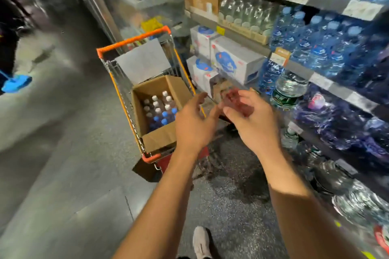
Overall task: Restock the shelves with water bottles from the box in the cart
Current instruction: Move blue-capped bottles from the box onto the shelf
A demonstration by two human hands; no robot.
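An open cardboard box [160, 140] sits in an orange-rimmed wire cart [134, 41] and holds several small bottles [161, 109] with white and blue caps. My left hand [193, 124] hovers over the box's right edge with its fingers apart and nothing in it. Just to its right, my right hand [254, 122] curls around a blurred reddish bottle [236, 101], held between the cart and the shelves [294, 67]. The shelves on the right carry wrapped packs of blue-capped water bottles [315, 46].
White cartons [235, 59] and a large clear jug [290, 88] stand on the lower shelves. A blue mop head [16, 84] lies on the floor at far left beside a person in dark clothes. My shoe [202, 242] is below, near a dark patch on the floor.
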